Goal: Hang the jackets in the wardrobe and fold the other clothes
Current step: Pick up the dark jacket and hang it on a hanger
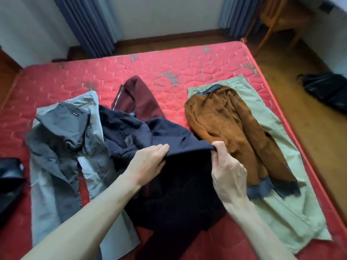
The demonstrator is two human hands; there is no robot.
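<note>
- While both hands hold it, the dark navy garment (pixel 169 132) lies bunched at the middle of the red mattress (pixel 169 64), its lower part hanging toward the camera between the 2 forearms.
- Left hand (pixel 150 162) grips a fold of the navy cloth, fingers curled into it near the top edge.
- Right hand (pixel 227 169) pinches the same edge just to the right, thumb and fingers closed on the fabric.
- Maroon jacket (pixel 142 98) lies partly under the navy garment, behind it.
- Grey jacket (pixel 62 132) lies left of the hands on light grey trousers (pixel 47 203).
- Brown sweater (pixel 225 121) lies right, just beside the right hand, on pale green trousers (pixel 281 212).
- Dark object on the floor (pixel 326 91), possibly a bag.
</note>
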